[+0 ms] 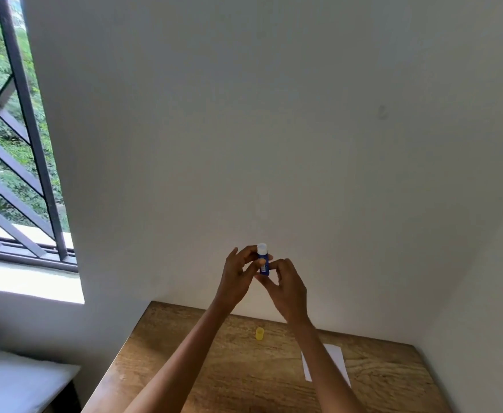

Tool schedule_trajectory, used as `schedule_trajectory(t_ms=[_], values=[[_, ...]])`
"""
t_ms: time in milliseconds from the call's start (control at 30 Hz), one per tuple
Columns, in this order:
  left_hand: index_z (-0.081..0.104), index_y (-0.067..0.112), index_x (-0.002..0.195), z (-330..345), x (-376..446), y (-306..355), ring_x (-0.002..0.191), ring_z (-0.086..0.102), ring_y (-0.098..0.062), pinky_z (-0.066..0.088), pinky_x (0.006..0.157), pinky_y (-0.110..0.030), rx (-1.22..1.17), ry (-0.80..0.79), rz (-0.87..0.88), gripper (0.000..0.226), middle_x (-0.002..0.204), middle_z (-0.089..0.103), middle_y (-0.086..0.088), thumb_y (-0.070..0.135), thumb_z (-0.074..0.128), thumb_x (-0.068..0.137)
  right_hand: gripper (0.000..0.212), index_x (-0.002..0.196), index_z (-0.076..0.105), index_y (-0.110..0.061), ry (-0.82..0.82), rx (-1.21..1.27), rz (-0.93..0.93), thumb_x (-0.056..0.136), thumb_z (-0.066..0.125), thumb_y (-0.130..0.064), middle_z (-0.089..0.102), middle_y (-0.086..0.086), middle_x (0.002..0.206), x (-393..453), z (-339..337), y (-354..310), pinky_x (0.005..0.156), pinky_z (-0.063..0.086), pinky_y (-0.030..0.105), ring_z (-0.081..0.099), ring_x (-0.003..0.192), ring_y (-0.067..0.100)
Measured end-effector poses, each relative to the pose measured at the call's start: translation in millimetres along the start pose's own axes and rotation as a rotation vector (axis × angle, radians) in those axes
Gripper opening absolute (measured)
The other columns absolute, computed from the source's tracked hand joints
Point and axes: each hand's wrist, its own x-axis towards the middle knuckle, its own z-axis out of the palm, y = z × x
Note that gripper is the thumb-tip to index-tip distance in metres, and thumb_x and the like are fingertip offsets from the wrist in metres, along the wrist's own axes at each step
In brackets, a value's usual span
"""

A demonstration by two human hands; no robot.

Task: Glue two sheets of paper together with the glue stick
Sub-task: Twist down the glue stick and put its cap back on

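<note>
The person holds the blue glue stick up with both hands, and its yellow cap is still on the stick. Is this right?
Not quite. The head view shows the yellow cap standing on the wooden table, off the stick. The rest holds: the left hand and right hand hold the blue glue stick up.

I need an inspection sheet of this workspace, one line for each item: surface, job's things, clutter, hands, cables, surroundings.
Surface: wooden table, grain visible, set in a wall corner.
Job's things: blue glue stick held upright in the air, white glue end uncovered; yellow cap standing on the table; white paper lying flat, partly hidden by the right forearm, sheet count not clear.
Clutter: nothing seen.
Hands: left hand and right hand both hold the glue stick with their fingers, above the table.
Cables: nothing seen.
Surroundings: plain wall; barred window at left, green leaves outside; white cushion at lower left.
</note>
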Motion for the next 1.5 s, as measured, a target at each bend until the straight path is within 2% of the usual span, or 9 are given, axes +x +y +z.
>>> schedule_trajectory(t_ms=[100,300,533,700,833,1133,1267,1367,1500], values=[[0.059,0.025,0.104,2.3,1.0,6.9,0.094,0.058,0.015,0.024,0.109,-0.059,0.018,-0.015,-0.007,0.022,0.096,0.066,0.02,0.007,0.054,0.091,0.022,0.087,0.052,-0.021,0.114,0.075,0.011,0.081,0.069,-0.032,0.043,-0.019,0.071,-5.2,7.1,-6.1,0.056,0.038,0.007,0.047,0.058,0.002],[0.059,0.026,0.104,-10.0,5.9,2.5,0.095,0.059,0.012,0.034,0.102,-0.063,0.04,-0.068,0.007,0.021,0.096,0.066,0.021,0.009,0.055,0.091,0.007,0.093,0.061,-0.02,-0.33,0.166,-0.058,0.092,0.055,-0.024,0.049,-0.008,0.076,11.6,-12.8,0.3,0.065,0.035,0.015,0.046,0.07,0.005],[0.06,0.029,0.101,4.9,5.7,8.9,0.093,0.058,0.015,0.032,0.102,-0.062,0.021,-0.007,0.006,0.026,0.095,0.064,0.028,0.006,0.057,0.089,0.024,0.073,0.056,-0.011,0.242,-0.015,-0.029,0.077,0.074,-0.027,0.051,-0.006,0.071,-3.3,8.2,-4.7,0.058,0.037,0.019,0.048,0.068,0.014],[0.058,0.028,0.101,-5.6,8.3,3.8,0.097,0.057,0.016,0.023,0.109,-0.059,0.076,-0.074,0.008,0.022,0.098,0.064,0.026,0.009,0.054,0.091,0.021,0.092,0.049,-0.019,0.026,0.196,-0.024,0.083,0.068,-0.024,0.049,-0.005,0.078,-1.2,1.0,6.1,0.057,0.04,0.012,0.047,0.066,0.009],[0.056,0.042,0.099,-9.9,4.8,5.2,0.095,0.057,0.014,0.04,0.097,-0.059,0.071,-0.116,0.035,0.035,0.093,0.062,0.036,0.009,0.056,0.089,0.023,0.115,0.056,-0.018,-0.24,0.181,-0.099,0.092,0.055,-0.019,0.057,-0.001,0.087,5.1,-8.8,11.2,0.068,0.04,0.015,0.052,0.079,0.014],[0.066,0.01,0.105,8.4,-6.7,-1.4,0.094,0.053,0.015,0.04,0.094,-0.053,0.114,-0.003,0.095,0.021,0.1,0.063,0.021,0.003,0.059,0.087,0.017,0.083,0.057,-0.006,0.347,-0.012,-0.042,0.079,0.071,-0.016,0.052,0.001,0.073,-18.2,19.7,-5.7,0.053,0.037,0.026,0.046,0.066,0.012],[0.065,0.012,0.104,3.2,-12.1,-4.1,0.093,0.055,0.014,0.044,0.093,-0.055,0.082,-0.031,0.072,0.021,0.097,0.06,0.027,0.004,0.059,0.086,0.018,0.095,0.053,-0.012,0.032,0.205,-0.024,0.085,0.065,-0.02,0.051,-0.012,0.081,-18.8,12.0,6.4,0.06,0.039,0.012,0.051,0.067,0.002],[0.066,0.014,0.104,-2.3,-11.3,-5.3,0.094,0.061,0.003,0.047,0.091,-0.052,0.066,-0.083,0.068,0.019,0.099,0.065,0.02,0.007,0.06,0.087,0.015,0.104,0.057,-0.012,-0.229,0.188,-0.076,0.09,0.058,-0.019,0.061,0.002,0.09,-13.6,-1.5,11.0,0.07,0.044,0.022,0.057,0.078,0.014],[0.064,0.022,0.102,7.2,-13.1,-1.0,0.094,0.058,0.01,0.046,0.092,-0.054,0.058,-0.017,0.085,0.021,0.096,0.062,0.031,0.01,0.059,0.086,0.015,0.084,0.066,-0.012,0.18,-0.149,-0.116,0.079,0.072,-0.025,0.06,0.0,0.069,-14.8,3.8,9.1,0.051,0.031,0.013,0.048,0.062,0.01]])
